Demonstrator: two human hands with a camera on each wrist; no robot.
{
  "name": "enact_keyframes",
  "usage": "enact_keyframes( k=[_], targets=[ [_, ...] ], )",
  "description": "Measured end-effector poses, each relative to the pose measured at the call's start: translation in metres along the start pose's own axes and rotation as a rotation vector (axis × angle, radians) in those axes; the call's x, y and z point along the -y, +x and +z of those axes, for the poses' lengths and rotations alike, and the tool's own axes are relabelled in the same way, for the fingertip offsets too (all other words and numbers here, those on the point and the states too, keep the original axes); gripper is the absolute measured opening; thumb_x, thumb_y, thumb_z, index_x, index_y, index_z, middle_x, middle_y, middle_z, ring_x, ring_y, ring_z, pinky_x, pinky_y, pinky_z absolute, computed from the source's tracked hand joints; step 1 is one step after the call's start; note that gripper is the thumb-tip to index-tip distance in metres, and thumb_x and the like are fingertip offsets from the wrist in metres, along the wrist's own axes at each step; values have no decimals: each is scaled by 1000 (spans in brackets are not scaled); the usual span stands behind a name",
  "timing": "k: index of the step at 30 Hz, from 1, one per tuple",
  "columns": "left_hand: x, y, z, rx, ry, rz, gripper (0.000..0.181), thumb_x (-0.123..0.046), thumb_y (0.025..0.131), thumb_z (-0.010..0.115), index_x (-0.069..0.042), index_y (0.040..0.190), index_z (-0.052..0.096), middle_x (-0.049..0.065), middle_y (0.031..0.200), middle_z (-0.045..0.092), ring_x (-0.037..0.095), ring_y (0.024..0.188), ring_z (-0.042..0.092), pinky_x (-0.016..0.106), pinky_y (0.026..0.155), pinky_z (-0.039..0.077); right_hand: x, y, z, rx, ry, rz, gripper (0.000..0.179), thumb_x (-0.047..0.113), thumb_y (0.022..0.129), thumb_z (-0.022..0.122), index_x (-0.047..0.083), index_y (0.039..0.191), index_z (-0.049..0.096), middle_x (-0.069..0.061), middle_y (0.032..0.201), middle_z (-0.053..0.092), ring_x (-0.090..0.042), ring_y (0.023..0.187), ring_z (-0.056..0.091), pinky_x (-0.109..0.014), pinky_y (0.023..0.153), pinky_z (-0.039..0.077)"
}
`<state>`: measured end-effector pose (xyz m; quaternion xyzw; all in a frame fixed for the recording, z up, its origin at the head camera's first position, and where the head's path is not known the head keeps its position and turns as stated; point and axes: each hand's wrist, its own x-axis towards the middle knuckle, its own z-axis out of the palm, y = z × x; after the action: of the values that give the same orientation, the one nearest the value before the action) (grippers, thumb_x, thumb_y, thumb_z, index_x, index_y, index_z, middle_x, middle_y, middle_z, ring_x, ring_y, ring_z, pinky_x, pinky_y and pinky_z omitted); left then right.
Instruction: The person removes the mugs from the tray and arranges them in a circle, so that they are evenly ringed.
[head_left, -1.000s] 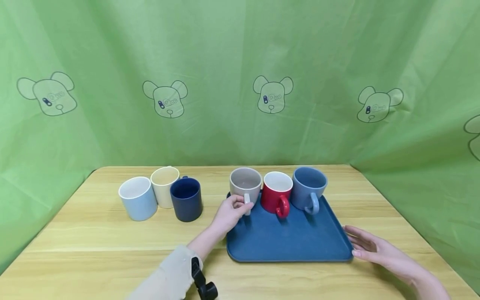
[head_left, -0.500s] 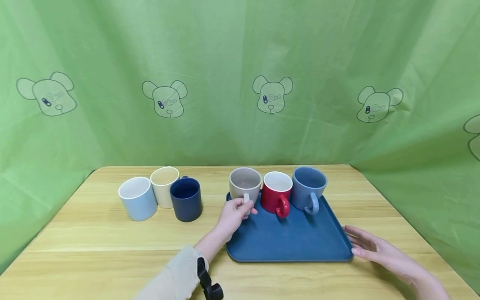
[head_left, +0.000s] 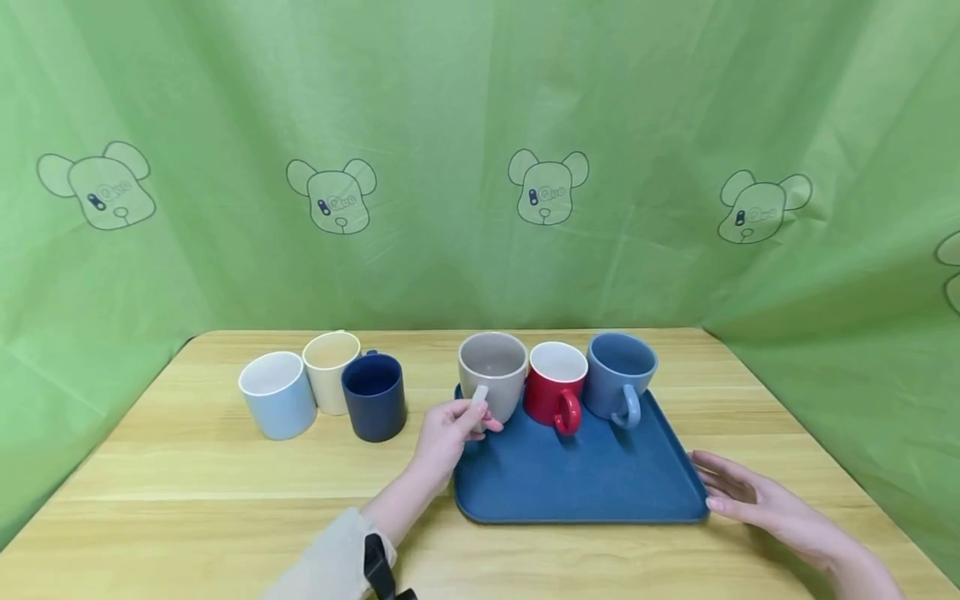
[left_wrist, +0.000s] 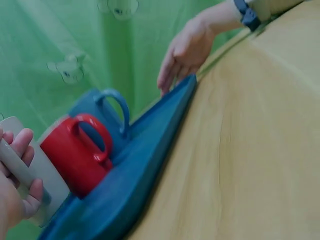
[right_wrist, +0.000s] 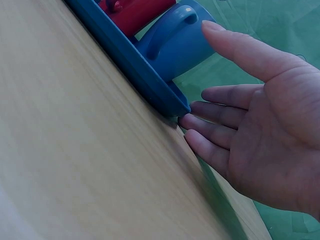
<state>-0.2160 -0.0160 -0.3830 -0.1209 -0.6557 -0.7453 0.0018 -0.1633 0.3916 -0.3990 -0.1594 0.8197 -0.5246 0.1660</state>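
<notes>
By its handle, my left hand (head_left: pixel 444 437) grips a grey mug (head_left: pixel 504 387) at the back left corner of the dark blue tray (head_left: pixel 577 483). Fingers curl through and around that handle in the left wrist view, where the grey mug (left_wrist: pixel 50 185) is partly hidden. A red mug (head_left: pixel 551 396) with a white inside stands to its right on the tray, and a blue mug (head_left: pixel 611 387) beyond that. Their handles point toward the front. My right hand (head_left: pixel 757 504) lies at the tray's right edge, fingers extended, with fingertips (right_wrist: pixel 186 120) right at the rim.
On the wooden table (head_left: pixel 225 517), left of the tray, stand a light blue mug (head_left: pixel 281 408), a cream mug (head_left: pixel 327 387) and a navy mug (head_left: pixel 375 408) close together. A green curtain (head_left: pixel 450 275) hangs behind the table and along its sides.
The grey mug's handle has swung left, and my left hand has moved slightly left with it. My right hand and the other mugs keep their places.
</notes>
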Motion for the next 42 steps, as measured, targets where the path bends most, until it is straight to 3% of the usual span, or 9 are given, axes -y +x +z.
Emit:
enact_keyframes(
  k=[2,5,8,9,16,23,27,34,42],
  targets=[
    [-9,-8,-3,11,11,21,29,-12,93,54,17,91,59,17,78,68,13,79,61,32,74,49,0,0,0,-3,-1,3,60,7,98,43,-13,142,7,-33,145,16,16,112,37,-13,86,38],
    [-25,-21,-10,30,17,52,29,-10,93,53,18,89,59,19,78,67,14,78,62,33,75,50,0,-1,0,-8,-8,12,60,8,98,43,-11,143,7,-2,145,35,16,113,37,-13,87,36],
    [-38,-35,-19,30,11,68,30,-9,94,51,20,88,59,17,76,68,14,77,64,35,75,51,-1,0,-1,-11,-10,17,61,8,98,43,-10,143,7,30,129,38,16,113,37,-12,88,35],
    [-42,-39,-23,26,10,77,29,-8,94,51,20,88,58,15,75,68,14,76,64,35,74,51,-1,0,-1,-5,-10,10,61,8,98,43,-10,143,7,33,127,39,16,113,37,-12,87,35],
    [-60,-72,-48,-34,-10,103,23,-2,92,51,18,86,59,-2,71,68,13,73,65,32,72,51,-2,2,-2,11,0,10,61,9,98,43,-11,143,6,35,126,38,16,113,36,-12,88,35],
    [-65,-109,-83,-33,26,188,26,0,94,47,-11,84,69,0,80,69,13,77,64,28,75,50,-2,4,-2,22,13,18,61,9,98,41,-11,143,5,35,126,38,16,113,36,-12,88,35],
    [-62,-127,-107,-52,20,210,30,5,94,43,-6,88,69,5,83,69,14,79,65,26,77,50,-2,2,-1,-2,-33,5,59,9,98,42,-9,144,9,34,127,37,16,114,36,-13,87,37],
    [-51,-150,-146,-282,97,101,22,2,94,47,8,87,66,7,77,69,14,77,66,22,72,50,-3,2,0,-5,-38,7,58,8,98,41,-9,144,9,34,127,38,16,114,36,-13,87,38],
    [-46,-160,-182,-329,123,128,23,3,95,46,5,88,68,7,79,69,15,75,65,24,68,52,-4,2,0,-13,-49,-3,57,8,98,41,-9,144,10,34,128,38,15,114,36,-13,86,37]
  ],
)
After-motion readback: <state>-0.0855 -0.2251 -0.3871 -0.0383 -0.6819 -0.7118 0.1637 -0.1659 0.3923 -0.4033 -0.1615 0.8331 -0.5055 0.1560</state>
